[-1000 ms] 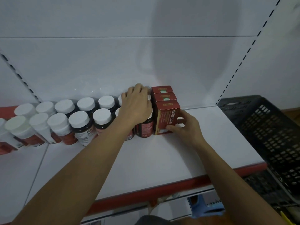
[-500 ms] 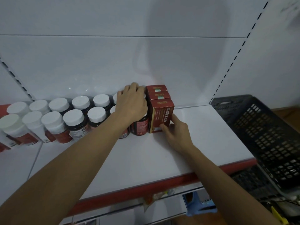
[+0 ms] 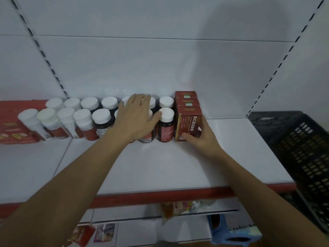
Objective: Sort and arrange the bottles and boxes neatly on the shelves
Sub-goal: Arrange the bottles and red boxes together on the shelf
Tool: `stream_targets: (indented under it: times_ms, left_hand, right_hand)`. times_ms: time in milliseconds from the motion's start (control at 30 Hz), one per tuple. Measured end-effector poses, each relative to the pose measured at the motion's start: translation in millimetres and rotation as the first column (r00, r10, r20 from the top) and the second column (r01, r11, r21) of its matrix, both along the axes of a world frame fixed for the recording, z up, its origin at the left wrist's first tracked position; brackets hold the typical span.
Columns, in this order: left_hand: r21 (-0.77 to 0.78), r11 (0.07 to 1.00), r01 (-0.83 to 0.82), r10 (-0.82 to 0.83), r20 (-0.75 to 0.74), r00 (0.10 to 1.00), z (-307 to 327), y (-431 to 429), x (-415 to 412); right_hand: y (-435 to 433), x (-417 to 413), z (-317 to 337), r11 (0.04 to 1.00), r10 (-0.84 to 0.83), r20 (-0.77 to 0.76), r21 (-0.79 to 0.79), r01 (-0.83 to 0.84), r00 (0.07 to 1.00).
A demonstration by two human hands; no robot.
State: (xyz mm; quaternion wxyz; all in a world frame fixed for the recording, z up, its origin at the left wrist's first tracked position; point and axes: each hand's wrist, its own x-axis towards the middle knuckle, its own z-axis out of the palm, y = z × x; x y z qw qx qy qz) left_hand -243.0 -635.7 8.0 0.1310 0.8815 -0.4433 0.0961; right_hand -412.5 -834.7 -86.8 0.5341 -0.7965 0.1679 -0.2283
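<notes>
Red boxes [image 3: 186,101]: three, upright, filed near-to-far on the far part of the shelf [image 3: 160,166], touching the right end of the bottle rows.
Right hand [image 3: 202,139]: grips the nearest box [image 3: 187,123] low down, thumb on its front face.
Left hand [image 3: 137,118]: flat, fingers spread over the white-capped bottles [image 3: 101,120], which stand upright in two rows.
Black crate [image 3: 302,148]: right of the shelf.

Bottle caps [image 3: 166,114]: white on every one I can see.
Front right bottle [image 3: 165,130]: dark body, red label.
Front box [image 3: 187,123]: deep red, gold lettering down its face.
Rear boxes [image 3: 185,95]: red tops, each with a small green patch.
Shelf [image 3: 178,166]: white, red front strip.
Back panel [image 3: 160,68]: white; I make out black dashed slot lines.
Basket [image 3: 302,148]: black, gridded holes.
Stool [image 3: 229,234]: blue.
</notes>
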Motion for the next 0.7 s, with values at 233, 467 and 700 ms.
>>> stream_targets:
  times_ms: [233,467,700]
  left_hand:
    - [0.142,0.987,-0.073,0.05,0.162,0.986,-16,16,4]
    - [0.196,0.975,-0.107,0.072,0.178,0.981,-22,10,7]
    - [0.199,0.972,-0.126,0.092,0.172,0.981,-24,4,4]
  right_hand:
    - [-19,20,12,0.985,0.164,-0.085,0.062,-0.159,0.983]
    - [-28,23,11,0.963,0.269,-0.164,0.07,-0.261,0.949]
    - [-32,19,16,0.965,0.261,-0.206,0.042,-0.258,0.943]
